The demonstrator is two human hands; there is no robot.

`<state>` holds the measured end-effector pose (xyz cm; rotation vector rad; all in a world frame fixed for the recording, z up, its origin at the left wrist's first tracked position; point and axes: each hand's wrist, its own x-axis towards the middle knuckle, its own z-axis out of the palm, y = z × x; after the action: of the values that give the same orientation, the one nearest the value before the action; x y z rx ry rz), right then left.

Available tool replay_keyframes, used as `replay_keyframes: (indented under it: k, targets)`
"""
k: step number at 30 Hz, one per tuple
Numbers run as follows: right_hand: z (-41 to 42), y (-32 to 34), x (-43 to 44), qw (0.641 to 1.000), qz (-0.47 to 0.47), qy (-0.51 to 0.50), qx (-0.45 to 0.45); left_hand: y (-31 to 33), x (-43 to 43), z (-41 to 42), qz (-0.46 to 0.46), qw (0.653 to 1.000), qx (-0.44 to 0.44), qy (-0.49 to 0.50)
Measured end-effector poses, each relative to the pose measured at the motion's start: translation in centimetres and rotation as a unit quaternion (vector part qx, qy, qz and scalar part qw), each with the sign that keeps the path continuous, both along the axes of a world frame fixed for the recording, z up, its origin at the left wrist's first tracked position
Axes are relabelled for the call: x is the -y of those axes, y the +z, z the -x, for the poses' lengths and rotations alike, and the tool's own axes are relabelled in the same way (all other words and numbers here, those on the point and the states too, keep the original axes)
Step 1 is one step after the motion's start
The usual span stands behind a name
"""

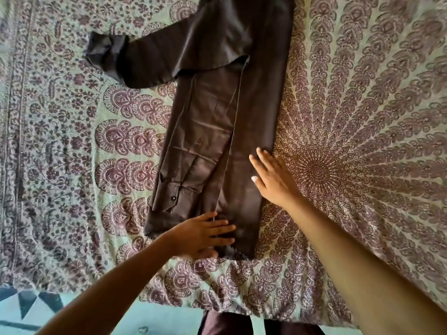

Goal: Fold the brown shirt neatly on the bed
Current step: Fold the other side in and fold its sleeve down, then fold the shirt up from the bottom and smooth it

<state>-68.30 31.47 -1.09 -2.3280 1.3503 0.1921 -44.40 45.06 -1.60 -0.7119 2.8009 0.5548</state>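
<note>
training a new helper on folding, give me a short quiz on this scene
1. True or false: the left hand and the right hand both rest open on the dark brown glossy long-sleeved shirt.
2. The shirt's spread-out sleeve points to: A) the person's left B) the person's right C) the shirt's near end.
3. Which hand lies closer to the shirt's near end?
Key: 1 true; 2 A; 3 left.
</note>
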Motion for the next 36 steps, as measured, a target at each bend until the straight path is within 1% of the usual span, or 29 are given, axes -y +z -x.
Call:
replay_keyframes:
  k: [2,4,5,7,9,11,13,15,17,19,23,27,31,36]
  targets:
    - [-0.2,1.4,-0.3,1.0,0.01,-0.011,0.021,1.2,0.1,0.1,-0.002,0.994,-0.039,0.1]
    - [-0.6,2.7,-0.3,0.998,0.019,-0.031,0.045,2.4,1.5,0.4,0.008,0.97,-0.081,0.229]
    - [-0.8,3.4,-0.2,0.997,0.022,-0.043,0.06,3.2,2.5,0.6,0.011,0.948,-0.1,0.301]
    - [-1.2,5.0,-0.2,0.992,0.033,-0.071,0.101,5.4,4.9,1.1,0.005,0.892,-0.126,0.434]
    - [-1.5,6.8,-0.2,0.984,0.051,-0.097,0.14,7.8,6.9,1.7,0.007,0.839,-0.16,0.521]
    - [-1.6,9.1,-0.6,0.976,0.073,-0.107,0.173,10.8,8.3,2.3,0.013,0.789,-0.197,0.581]
    - [-1.7,11.2,-0.8,0.969,0.092,-0.108,0.204,13.5,9.6,2.5,0.014,0.755,-0.223,0.616]
    - [-1.9,13.4,-0.5,0.963,0.105,-0.106,0.224,16.2,10.3,1.9,0.02,0.73,-0.234,0.642]
    - [-2.8,15.3,0.4,0.961,0.118,-0.099,0.229,18.2,10.8,0.3,0.022,0.71,-0.234,0.664]
    - [-4.5,16.9,1.8,0.958,0.134,-0.095,0.236,19.6,11.3,-1.8,0.026,0.697,-0.231,0.678]
    - [-9.8,19.1,4.5,0.953,0.15,-0.071,0.253,20.9,12.6,-7.3,0.028,0.67,-0.222,0.708]
    - [-16.4,18.7,7.2,0.959,0.15,-0.042,0.237,19.9,15.1,-13.9,0.015,0.627,-0.222,0.747]
    - [-22.3,16.3,10.3,0.965,0.131,-0.056,0.221,17.4,19.1,-19.4,-0.02,0.613,-0.216,0.76]
    - [-26.6,11.7,13.8,0.968,0.123,-0.078,0.206,11.9,25.3,-23.8,-0.055,0.618,-0.164,0.767]
